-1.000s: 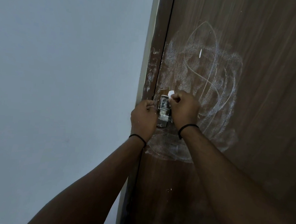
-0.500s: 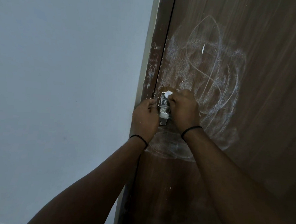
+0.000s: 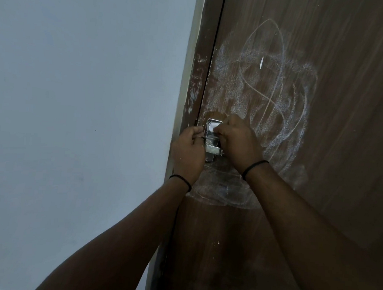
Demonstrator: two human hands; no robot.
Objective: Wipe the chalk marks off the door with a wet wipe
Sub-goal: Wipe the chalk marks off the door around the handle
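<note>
The right hand point(image 3: 239, 143) is curling its fingers around a small white wet wipe point(image 3: 213, 127) and is pressing it against the upper part of the metal latch point(image 3: 211, 141). Only a small folded corner of the wipe is showing past the fingertips; the rest is hidden inside the fist. The left hand point(image 3: 189, 151) is resting just beside the latch, on its left side, with the fingers bent in toward the door edge. I cannot tell if these fingers are gripping the latch or only touching it. Each wrist is wearing a thin black band.

The latch is sitting between the two hands. It is a shiny rectangular piece of metal with a flat bar across its lower part.

The door point(image 3: 316, 195) is brown wood with a fine straight grain. Above and to the right of the right hand the chalk marks point(image 3: 273, 93) are spreading over it: long thin loops and curved lines, and between them a powdery, grainy white haze. Below both wrists more chalk is lying in a smeared, cloudy oval. To the left of the left hand the narrow door frame point(image 3: 196, 78) is showing some pale scratches, and beyond it the wall point(image 3: 77, 94) is smooth and pale blue-grey.
</note>
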